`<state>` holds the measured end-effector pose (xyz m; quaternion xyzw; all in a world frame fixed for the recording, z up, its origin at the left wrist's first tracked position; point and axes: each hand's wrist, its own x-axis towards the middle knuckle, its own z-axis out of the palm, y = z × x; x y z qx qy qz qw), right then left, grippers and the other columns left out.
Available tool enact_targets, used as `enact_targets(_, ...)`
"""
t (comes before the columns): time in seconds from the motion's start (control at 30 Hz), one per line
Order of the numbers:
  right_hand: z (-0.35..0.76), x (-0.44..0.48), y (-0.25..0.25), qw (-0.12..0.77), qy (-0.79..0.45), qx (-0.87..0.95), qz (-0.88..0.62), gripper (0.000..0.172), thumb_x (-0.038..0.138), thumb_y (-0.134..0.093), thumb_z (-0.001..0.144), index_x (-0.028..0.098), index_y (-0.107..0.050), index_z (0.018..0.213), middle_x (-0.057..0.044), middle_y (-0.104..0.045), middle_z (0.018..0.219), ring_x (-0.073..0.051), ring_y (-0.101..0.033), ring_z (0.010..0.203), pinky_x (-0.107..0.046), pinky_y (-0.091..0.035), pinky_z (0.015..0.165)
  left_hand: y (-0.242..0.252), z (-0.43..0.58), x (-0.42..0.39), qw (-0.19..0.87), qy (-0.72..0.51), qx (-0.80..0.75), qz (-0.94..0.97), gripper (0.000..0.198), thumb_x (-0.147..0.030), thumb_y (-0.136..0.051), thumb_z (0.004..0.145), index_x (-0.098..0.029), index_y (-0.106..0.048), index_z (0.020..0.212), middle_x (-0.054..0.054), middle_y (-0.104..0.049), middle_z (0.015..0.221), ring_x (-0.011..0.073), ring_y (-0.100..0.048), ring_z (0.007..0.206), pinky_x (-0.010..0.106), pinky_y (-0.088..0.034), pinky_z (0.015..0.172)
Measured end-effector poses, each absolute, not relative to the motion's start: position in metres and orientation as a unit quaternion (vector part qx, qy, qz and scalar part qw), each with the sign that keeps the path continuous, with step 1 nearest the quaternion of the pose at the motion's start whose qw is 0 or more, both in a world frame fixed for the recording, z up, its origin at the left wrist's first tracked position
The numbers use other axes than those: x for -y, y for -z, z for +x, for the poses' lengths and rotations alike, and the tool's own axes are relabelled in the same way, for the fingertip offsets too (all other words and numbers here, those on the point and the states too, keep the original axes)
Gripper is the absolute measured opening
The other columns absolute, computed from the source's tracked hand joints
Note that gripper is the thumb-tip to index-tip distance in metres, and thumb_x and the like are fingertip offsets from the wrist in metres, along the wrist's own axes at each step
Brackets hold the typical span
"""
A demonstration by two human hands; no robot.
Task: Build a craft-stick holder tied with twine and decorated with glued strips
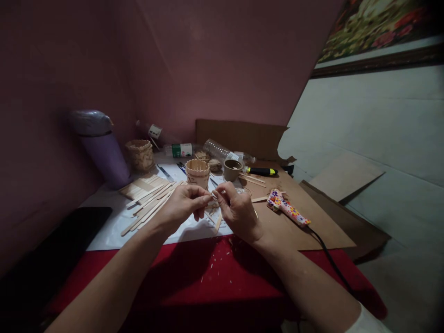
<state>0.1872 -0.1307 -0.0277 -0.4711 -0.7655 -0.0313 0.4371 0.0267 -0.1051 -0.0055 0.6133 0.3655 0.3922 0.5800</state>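
A painting [388,34] is hanging in the upper right of the frame, a purple container [106,155] is standing at the left, a green-labelled bottle [181,150] is lying near the centre, and red cloth [187,282] is spreading along the bottom.

At the frame's centre, a cup [197,169] stands behind the left hand [185,202] and right hand [239,212]; sticks [149,210] lie on a sheet [106,226] at left, a glue gun [287,211] on cardboard [328,233] at right, bottles [182,150] behind.
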Motion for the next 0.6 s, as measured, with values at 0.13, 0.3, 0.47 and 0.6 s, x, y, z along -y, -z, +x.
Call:
enact_targets(0.13,0.1886,0.1290,0.0281,0.427,0.034,0.771,-0.471,0.015,0.026,-0.044,0.092,0.018,-0.056,0.087,0.001,-0.052,0.058,-0.010,-0.045,0.046,-0.022,-0.033,0.050,0.0078,0.0238,0.1026,0.640,-0.379,-0.344,0.573,0.018,-0.025,-0.071,0.066,-0.009,-0.063,0.065,0.002,-0.059,0.051,0.0088,-0.051,0.039,0.020,-0.040,0.038)
enact_targets(0.3,0.1890,0.1294,0.0285,0.423,0.036,0.774,-0.470,0.015,0.026,-0.043,0.092,0.019,-0.056,0.088,0.001,-0.054,0.057,-0.011,-0.047,0.047,-0.021,-0.033,0.051,0.0060,0.0236,0.1022,0.684,-0.364,-0.357,0.522,0.011,-0.016,-0.068,0.065,-0.009,-0.060,0.063,0.002,-0.060,0.053,0.0081,-0.051,0.035,0.018,-0.036,0.034)
enact_targets(0.47,0.1888,0.1281,0.0301,0.410,0.080,0.775,-0.474,0.016,0.026,-0.043,0.093,0.018,-0.056,0.088,0.001,-0.055,0.056,-0.011,-0.049,0.046,-0.022,-0.030,0.050,0.0047,0.0240,0.1021,0.687,-0.362,-0.370,0.510,0.007,-0.013,-0.065,0.069,-0.009,-0.060,0.065,0.003,-0.060,0.051,0.0096,-0.052,0.034,0.018,-0.036,0.032)
enact_targets(0.6,0.1898,0.1269,0.0311,0.386,0.138,0.789,-0.459,0.015,0.021,-0.043,0.092,0.018,-0.056,0.085,0.000,-0.058,0.061,-0.013,-0.051,0.053,-0.025,-0.028,0.052,0.0073,0.0227,0.1009,0.690,-0.354,-0.383,0.502,0.008,-0.013,-0.063,0.070,-0.010,-0.058,0.065,0.003,-0.061,0.051,0.0106,-0.052,0.033,0.019,-0.037,0.031)
